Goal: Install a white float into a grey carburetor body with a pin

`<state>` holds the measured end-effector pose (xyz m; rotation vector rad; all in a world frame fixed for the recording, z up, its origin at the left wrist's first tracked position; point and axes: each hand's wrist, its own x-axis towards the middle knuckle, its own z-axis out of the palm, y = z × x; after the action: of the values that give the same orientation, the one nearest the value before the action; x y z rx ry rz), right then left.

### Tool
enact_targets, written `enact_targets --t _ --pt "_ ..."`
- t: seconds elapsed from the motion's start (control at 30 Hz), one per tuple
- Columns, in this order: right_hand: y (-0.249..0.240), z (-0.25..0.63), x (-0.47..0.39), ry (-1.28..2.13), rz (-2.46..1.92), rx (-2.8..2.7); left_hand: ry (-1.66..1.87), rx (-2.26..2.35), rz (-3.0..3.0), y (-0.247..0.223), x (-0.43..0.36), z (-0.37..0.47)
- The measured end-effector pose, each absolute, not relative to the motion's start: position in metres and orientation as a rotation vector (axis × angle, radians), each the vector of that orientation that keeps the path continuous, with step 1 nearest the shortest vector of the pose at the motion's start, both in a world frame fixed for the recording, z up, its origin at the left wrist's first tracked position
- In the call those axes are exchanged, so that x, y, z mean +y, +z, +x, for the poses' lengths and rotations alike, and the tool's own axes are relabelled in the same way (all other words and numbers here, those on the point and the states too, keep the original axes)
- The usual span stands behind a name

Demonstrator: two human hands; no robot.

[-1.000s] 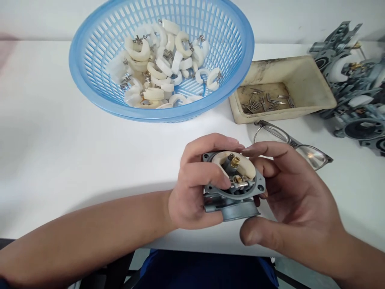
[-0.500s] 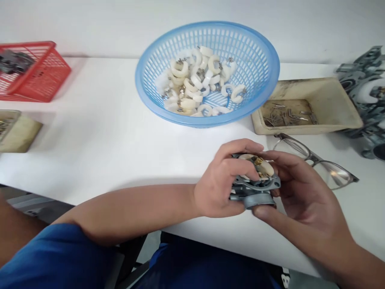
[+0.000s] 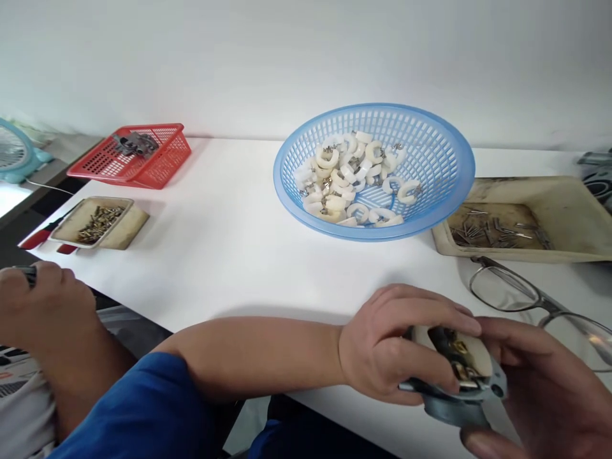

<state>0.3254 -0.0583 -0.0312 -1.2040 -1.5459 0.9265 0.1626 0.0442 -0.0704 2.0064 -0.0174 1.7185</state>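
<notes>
A grey metal carburetor (image 3: 459,408) with a cream float (image 3: 471,349) and brass parts in its open face is held between my two hands, over the table's front edge. My left hand (image 3: 406,341) is closed around its left side, with fingers lying across the float. On the right, my right hand (image 3: 549,389) grips the body, fingers behind and thumb below. Beyond my hands stands a blue basket (image 3: 287,185) with several white and cream floats (image 3: 354,175) in it.
A cream tray (image 3: 574,217) of small metal pins and a pair of glasses (image 3: 540,299) are at the right. Far left are a red basket (image 3: 167,162) with metal parts, a small tray (image 3: 124,233) of brass pieces, a fan (image 3: 16,153) and another person's hand (image 3: 48,306).
The view has swung left and up, so the things on the table appear lower and farther right. The carburetor is still in both hands. Another person's hand and a fan now show at left.
</notes>
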Motion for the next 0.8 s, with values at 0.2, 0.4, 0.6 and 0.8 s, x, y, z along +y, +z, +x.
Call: enact_targets --t 0.2,0.4,0.6,0.8 --pt "-0.027 0.323 -0.044 0.517 -1.273 -1.795 1.622 0.086 1.985 -0.075 0.04 0.158" --pt "-0.012 0.314 -0.034 0.468 -1.228 -1.797 1.595 0.065 1.893 -0.077 0.037 0.154" --pt "-0.016 0.31 -0.04 0.505 -1.226 -1.812 1.546 0.008 1.945 -0.077 0.041 0.15" --pt "-0.017 0.306 -0.036 0.374 -1.176 -1.794 1.514 0.061 2.051 -0.079 0.038 0.151"
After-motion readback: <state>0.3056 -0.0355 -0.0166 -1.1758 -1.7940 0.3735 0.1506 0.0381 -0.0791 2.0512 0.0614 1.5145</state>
